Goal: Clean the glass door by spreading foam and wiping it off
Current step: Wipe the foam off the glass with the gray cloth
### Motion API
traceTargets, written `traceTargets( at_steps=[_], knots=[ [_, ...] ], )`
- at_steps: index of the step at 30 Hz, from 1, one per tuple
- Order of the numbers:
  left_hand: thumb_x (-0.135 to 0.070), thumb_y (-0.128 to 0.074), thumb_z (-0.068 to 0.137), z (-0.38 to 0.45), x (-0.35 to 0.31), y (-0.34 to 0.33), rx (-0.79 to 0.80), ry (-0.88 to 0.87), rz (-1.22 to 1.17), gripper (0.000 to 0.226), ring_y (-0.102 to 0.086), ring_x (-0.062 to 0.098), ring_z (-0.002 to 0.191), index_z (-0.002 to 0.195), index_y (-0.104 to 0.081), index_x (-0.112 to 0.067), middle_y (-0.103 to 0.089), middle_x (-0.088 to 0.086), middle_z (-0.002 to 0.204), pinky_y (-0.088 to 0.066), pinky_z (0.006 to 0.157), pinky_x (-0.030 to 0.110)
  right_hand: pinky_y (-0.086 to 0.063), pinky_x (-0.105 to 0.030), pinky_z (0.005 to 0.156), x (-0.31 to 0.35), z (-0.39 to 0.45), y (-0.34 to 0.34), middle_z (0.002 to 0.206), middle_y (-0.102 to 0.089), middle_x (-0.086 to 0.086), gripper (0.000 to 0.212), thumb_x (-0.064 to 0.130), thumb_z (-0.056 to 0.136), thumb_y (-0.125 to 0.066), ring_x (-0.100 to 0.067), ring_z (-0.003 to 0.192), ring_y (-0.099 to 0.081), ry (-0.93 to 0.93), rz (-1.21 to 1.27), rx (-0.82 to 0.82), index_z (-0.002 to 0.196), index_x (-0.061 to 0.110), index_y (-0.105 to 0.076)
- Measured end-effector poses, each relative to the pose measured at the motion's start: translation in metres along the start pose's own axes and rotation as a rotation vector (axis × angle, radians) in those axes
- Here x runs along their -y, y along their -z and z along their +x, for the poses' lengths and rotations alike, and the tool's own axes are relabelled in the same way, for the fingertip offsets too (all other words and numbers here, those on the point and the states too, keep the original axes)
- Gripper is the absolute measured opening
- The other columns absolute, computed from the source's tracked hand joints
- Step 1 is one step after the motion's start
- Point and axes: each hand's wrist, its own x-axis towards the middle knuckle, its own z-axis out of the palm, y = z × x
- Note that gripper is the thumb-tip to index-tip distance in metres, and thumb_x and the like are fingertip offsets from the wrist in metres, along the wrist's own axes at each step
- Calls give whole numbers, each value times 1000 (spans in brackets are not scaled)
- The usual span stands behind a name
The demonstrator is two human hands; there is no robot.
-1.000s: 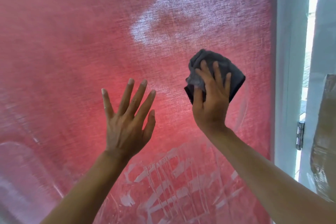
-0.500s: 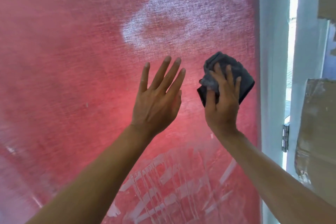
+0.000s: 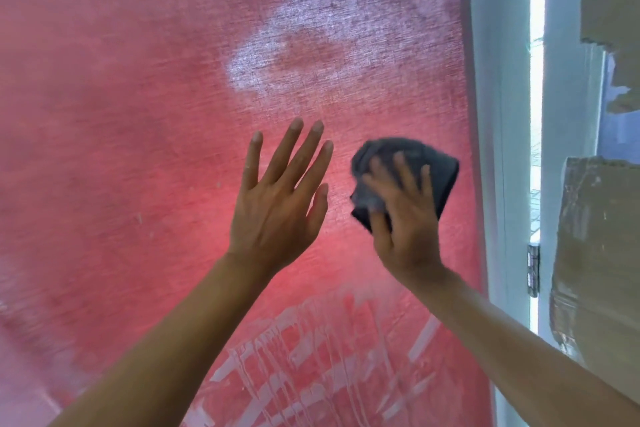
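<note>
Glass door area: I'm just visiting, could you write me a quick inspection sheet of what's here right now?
Surface: glass door with red fabric showing behind it; hazy whitish patch high up, white foam streaks dripping low down.
Job's things: dark grey cloth, bunched against the glass.
Clutter: nothing seen.
Hands: left hand open, fingers spread, held up at the glass; right hand presses the cloth, blurred.
Cables: nothing seen.
Surroundings: white door frame, metal hinge, torn cardboard at right, daylight through the gap.
</note>
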Motion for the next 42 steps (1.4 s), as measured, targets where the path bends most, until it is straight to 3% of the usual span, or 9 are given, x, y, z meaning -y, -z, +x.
traceTargets(
  at_steps=[3,7,9,16,23,31,36,39,42],
  knots=[
    [-24,-50,106,0,0,-1,-6,-4,2,49,-26,30,155,152,-48,-8,-34,10,164,-12,125,62,-17,-54,125,-16,-4,13,149,-51,0,32,21,110,-41,-24,150,-35,122,-54,57,134,11,-60],
    [-24,-50,106,0,0,0,-1,1,5,49,-27,31,155,152,-47,-9,-35,10,164,-11,125,62,-11,-53,128,-26,25,11,152,-50,-1,36,22,109,-39,-27,152,-32,-214,-17,-173,143,19,-48],
    [-24,-50,106,0,-1,0,-4,-1,4,48,-28,31,154,152,-48,-8,-36,10,163,-12,125,62,-8,-50,128,-19,29,4,153,-48,2,38,18,108,-42,-24,153,-29,-272,1,-220,145,22,-46],
    [-24,-51,106,-1,0,-2,-16,-3,17,48,-29,31,154,151,-49,-8,-36,10,163,-16,123,65,-19,-58,124,-3,-36,6,147,-54,1,30,22,109,-41,-20,150,-36,155,-29,105,136,17,-55],
    [-25,-50,107,-1,-1,-1,5,2,3,48,-28,33,154,152,-48,-8,-36,11,163,-12,125,64,-9,-52,128,-33,38,8,153,-45,8,36,12,106,-48,-16,153,-26,-212,-5,-206,141,18,-51],
    [-24,-51,106,-4,2,-5,-6,-15,21,49,-27,32,155,152,-48,-9,-35,11,164,-14,124,64,-12,-53,126,5,-50,0,146,-52,4,35,11,102,-49,-20,152,-31,-71,25,1,136,17,-53],
    [-24,-52,104,-5,3,-6,-3,-13,17,50,-26,33,155,153,-47,-9,-34,11,165,-14,124,65,-8,-46,127,0,26,-5,150,-52,4,34,15,106,-49,-17,152,-28,-194,17,-156,137,13,-60],
    [-24,-52,104,-4,3,-6,-9,-15,16,51,-27,33,154,153,-47,-9,-35,11,164,-13,124,64,-7,-49,128,10,47,-15,154,-49,6,34,18,107,-48,-17,154,-26,-263,54,-214,140,14,-57],
    [-24,-52,105,-4,3,-6,-13,-12,11,50,-28,33,154,152,-48,-9,-36,11,164,-12,125,63,-12,-53,125,7,-1,-9,153,-49,4,35,21,109,-42,-21,153,-31,-6,31,-17,140,15,-57]
  ],
)
